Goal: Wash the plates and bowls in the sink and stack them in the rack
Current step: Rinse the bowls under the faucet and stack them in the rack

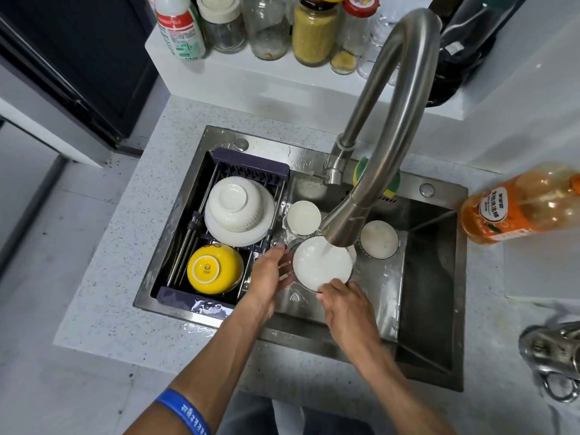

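Both hands, left (270,271) at 9 o'clock, right (346,304) at 5, grasp wet white dark-rimmed plate (321,265) under steel faucet (376,158); slick rim risks slipping.

The faucet neck (389,127) arches over the frame's middle, blocking a straight descent into the sink (426,277). The rack (251,164) fills the left basin; bare sink floor lies at right, beyond two small bowls (378,238).

Orange dish-soap bottle (521,205) lay on its side on the counter right of the basin. Yellow-green sponge (390,183) sat behind the steel faucet (386,127). Jars, incl. a yellow-grain jar (314,32), lined the white ledge (251,76).
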Available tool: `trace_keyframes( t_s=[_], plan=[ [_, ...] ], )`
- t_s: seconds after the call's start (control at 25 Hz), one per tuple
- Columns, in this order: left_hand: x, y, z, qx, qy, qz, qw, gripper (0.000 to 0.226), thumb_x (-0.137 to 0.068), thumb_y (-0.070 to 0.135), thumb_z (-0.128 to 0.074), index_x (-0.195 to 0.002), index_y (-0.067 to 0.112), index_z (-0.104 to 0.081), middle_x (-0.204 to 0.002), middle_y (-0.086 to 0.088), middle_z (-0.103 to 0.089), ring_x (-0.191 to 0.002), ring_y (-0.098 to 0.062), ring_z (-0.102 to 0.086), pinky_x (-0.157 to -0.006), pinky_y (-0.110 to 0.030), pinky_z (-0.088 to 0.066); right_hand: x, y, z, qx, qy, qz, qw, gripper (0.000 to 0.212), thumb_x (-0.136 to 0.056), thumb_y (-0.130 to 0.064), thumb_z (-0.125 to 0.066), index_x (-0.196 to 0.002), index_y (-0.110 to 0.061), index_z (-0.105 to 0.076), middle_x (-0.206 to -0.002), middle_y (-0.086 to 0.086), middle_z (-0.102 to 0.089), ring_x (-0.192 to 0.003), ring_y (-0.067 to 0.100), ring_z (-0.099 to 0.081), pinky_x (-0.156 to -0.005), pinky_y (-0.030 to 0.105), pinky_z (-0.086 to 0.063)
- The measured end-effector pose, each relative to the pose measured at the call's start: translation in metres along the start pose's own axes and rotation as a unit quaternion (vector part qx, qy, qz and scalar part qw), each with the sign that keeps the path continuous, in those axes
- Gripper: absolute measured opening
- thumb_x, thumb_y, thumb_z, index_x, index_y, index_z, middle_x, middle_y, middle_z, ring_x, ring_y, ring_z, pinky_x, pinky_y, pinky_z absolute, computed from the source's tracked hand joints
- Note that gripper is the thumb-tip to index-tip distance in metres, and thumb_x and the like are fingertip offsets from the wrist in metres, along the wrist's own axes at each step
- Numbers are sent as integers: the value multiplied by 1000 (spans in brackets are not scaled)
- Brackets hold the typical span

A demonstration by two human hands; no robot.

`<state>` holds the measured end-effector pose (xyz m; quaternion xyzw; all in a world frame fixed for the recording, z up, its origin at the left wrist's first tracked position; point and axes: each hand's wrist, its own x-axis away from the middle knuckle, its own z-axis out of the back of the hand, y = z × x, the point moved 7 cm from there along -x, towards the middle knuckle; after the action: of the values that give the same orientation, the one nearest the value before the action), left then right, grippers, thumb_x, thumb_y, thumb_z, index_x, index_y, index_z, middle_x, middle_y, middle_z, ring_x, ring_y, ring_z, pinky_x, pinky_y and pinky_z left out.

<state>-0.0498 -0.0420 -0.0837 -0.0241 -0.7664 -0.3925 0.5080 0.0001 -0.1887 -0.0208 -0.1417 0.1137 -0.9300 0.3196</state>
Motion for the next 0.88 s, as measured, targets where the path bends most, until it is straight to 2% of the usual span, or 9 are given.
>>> trace_keyframes(
  t_s=[0.16,0.24,0.4,0.52,0.68,0.8,0.88],
  plan=[
    [2,0,-4,-17,0,-9,1000,24,-99,30,-51,-113,22,-69,-112,-6,-73,-104,-23,-66,-91,-39,-53,-10,5,1,-25,-5,-20,999,13,-89,-13,-67,-100,-17,-72,-95,-3,-67,-84,25,-58,-73,38,-54],
    [1,1,-5,-12,-5,-16,1000,24,-99,27,-51,-112,22,-70,-114,-6,-73,-103,-23,-66,-89,-39,-53,-6,5,2,-9,-3,-19,1000,13,-87,-13,-69,-99,-19,-72,-92,-4,-66,-81,23,-57,-69,38,-55],
    [1,-3,-7,-25,-10,-22,999,26,-98,23,-51,-114,20,-71,-110,-6,-74,-107,-25,-67,-87,-37,-54,-11,0,0,-21,-4,-20,1000,23,-82,-5,-70,-101,-18,-71,-95,-4,-67,-85,24,-57,-74,36,-53],
    [1,-2,-6,-23,-5,-19,1000,26,-100,23,-49,-118,19,-67,-110,-4,-74,-107,-24,-68,-91,-39,-54,-8,8,0,-12,7,-27,1000,18,-82,-11,-75,-98,-19,-71,-91,-5,-66,-80,23,-56,-72,36,-56],
    [4,-7,-6,-28,-9,-14,999,27,-100,23,-50,-118,16,-68,-112,-8,-73,-101,-21,-68,-80,-33,-55,-11,-1,-1,-7,3,-19,1000,21,-83,-6,-71,-100,-18,-70,-94,-4,-66,-82,23,-56,-75,36,-55],
    [2,-6,-3,-19,-5,-14,1000,25,-101,22,-50,-118,16,-67,-112,-6,-73,-100,-21,-67,-83,-34,-54,-10,6,2,-7,14,-29,999,19,-84,-10,-73,-101,-18,-72,-94,-3,-68,-82,23,-57,-75,36,-55],
    [2,-7,-2,-23,-6,-16,1000,26,-100,23,-51,-119,16,-67,-109,-5,-74,-97,-20,-68,-78,-33,-55,-8,1,1,0,11,-27,1000,19,-82,-6,-73,-99,-16,-72,-92,-2,-67,-81,24,-57,-73,37,-55]
  ],
)
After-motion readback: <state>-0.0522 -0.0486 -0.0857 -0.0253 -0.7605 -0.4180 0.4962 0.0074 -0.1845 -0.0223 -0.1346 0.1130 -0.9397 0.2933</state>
